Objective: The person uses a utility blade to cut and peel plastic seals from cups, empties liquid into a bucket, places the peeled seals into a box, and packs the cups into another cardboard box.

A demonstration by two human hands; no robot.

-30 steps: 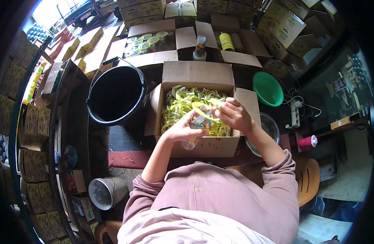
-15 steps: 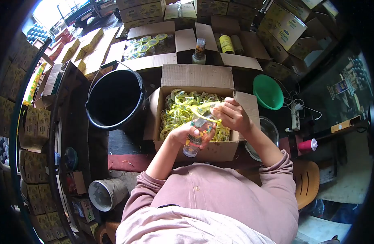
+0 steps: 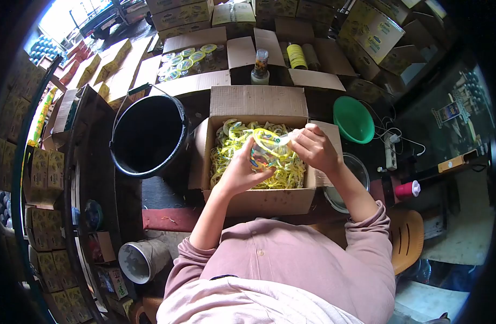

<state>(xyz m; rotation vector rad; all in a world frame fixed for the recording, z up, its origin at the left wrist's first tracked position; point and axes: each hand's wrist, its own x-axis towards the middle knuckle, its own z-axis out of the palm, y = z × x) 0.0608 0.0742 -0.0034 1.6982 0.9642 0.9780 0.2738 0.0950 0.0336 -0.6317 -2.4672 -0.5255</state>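
Showing clear walls with small orange and blue print, the bottle [image 3: 263, 158] lies between the thumb and fingers of the left hand [image 3: 238, 171], which are partly spread and curved around it. The yellow-edged strip [image 3: 267, 141], thin and see-through, forms a loop beside the bottle's upper end. The fingers of the right hand [image 3: 316, 149] are nearly closed, pinching the strip's end; the loop extends to their left. Beneath both hands' fingers is the open carton [image 3: 258, 203], filled with tangled yellow strips [image 3: 229, 156], on the worktop [image 3: 162, 190].
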